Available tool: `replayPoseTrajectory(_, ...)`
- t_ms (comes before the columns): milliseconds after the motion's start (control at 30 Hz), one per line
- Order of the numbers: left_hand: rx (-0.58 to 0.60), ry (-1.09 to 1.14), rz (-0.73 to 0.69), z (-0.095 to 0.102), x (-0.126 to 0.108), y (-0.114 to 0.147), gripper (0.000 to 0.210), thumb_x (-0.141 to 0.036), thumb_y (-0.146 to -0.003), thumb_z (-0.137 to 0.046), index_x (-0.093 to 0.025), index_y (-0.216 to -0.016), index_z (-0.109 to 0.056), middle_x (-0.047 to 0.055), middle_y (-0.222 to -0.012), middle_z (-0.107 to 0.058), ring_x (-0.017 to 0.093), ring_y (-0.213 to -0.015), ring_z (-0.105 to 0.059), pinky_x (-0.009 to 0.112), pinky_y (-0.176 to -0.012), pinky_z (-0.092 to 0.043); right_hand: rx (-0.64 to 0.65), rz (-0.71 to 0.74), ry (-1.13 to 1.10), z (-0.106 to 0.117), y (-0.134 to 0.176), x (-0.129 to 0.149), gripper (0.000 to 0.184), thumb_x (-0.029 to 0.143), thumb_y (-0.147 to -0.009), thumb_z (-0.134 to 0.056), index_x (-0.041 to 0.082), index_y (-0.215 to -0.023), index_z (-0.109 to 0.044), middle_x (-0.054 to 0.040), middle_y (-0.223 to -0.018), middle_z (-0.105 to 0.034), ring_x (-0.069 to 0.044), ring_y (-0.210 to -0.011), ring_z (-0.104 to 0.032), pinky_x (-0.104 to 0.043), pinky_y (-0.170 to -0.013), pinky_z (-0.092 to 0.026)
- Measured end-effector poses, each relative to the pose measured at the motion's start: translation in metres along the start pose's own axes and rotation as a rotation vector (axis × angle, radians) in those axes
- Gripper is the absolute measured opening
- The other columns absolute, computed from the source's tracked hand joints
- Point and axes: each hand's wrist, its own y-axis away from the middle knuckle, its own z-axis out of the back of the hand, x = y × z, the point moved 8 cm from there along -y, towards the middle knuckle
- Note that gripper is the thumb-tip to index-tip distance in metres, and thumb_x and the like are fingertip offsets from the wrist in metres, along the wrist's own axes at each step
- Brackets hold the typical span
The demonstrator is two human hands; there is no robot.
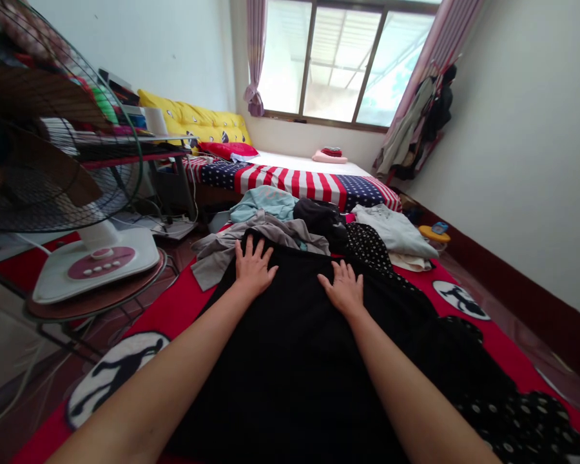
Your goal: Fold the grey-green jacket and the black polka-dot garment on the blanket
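A wide black garment [290, 335] lies spread over a red patterned cloth [174, 316]. My left hand [254, 267] rests flat near its far left corner, fingers spread. Farther right, my right hand [344, 287] lies on the same fabric close to the far edge, its fingers also stretched out. Neither hand grips anything. Beyond the left hand is a crumpled grey garment [290, 231]. A black garment with white dots [367, 245] sits past the right hand, and more dotted black fabric [517, 419] lies at the lower right.
A light blue garment [265, 203], a dark one [321, 222] and a pale folded pile [396, 232] lie at the far end. To the left, a fan [96, 258] stands on a round stool [91, 309]. A bed [290, 183] is below the window.
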Motion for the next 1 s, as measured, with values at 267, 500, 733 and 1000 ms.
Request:
replayPoseTrajectory(267, 0.007, -0.037, 0.019, -0.002, -0.006, 0.002, 0.056, -0.051, -0.09, -0.038, -0.023, -0.137, -0.051, 0.01, -0.153, -0.033, 0.039, -0.144, -0.006, 0.066, -0.11, 0.002, 0.05, -0.022, 0.06, -0.005, -0.001, 0.002, 0.072, 0.058, -0.092, -0.033, 0.013, -0.148, -0.03, -0.014, -0.157, -0.019, -0.032, -0.144, -0.015, -0.058, -0.112, -0.01)
replayPoseTrajectory(500, 0.204, 0.044, -0.159, 0.017, -0.072, 0.025, 0.043, -0.041, -0.091, -0.042, -0.021, -0.121, -0.065, 0.011, -0.144, -0.047, 0.035, -0.14, -0.027, 0.061, -0.112, -0.012, -0.012, 0.002, -0.024, 0.002, 0.003, 0.004, 0.071, 0.058, -0.09, -0.038, 0.013, -0.145, -0.036, -0.0159, -0.155, -0.025, -0.034, -0.143, -0.018, -0.058, -0.112, -0.011)
replayPoseTrajectory(733, 0.22, 0.237, -0.24, -0.012, -0.104, 0.056, 0.053, -0.047, -0.094, -0.035, -0.03, -0.143, -0.04, 0.006, -0.154, -0.032, 0.029, -0.143, -0.025, 0.054, -0.113, -0.02, -0.14, -0.019, -0.326, 0.021, 0.009, -0.015, 0.036, 0.027, -0.089, -0.046, 0.019, -0.123, -0.058, -0.0084, -0.132, -0.058, -0.021, -0.124, -0.049, -0.038, -0.108, -0.032)
replayPoseTrajectory(1000, 0.204, 0.215, -0.241, -0.01, -0.103, 0.056, 0.055, -0.049, -0.094, -0.032, -0.027, -0.144, -0.04, 0.007, -0.154, -0.032, 0.029, -0.142, -0.026, 0.054, -0.112, -0.021, -0.12, 0.089, -0.373, 0.071, 0.061, -0.045, 0.034, 0.021, -0.08, -0.058, 0.022, -0.113, -0.064, -0.004, -0.118, -0.066, -0.018, -0.105, -0.062, -0.031, -0.097, -0.046)
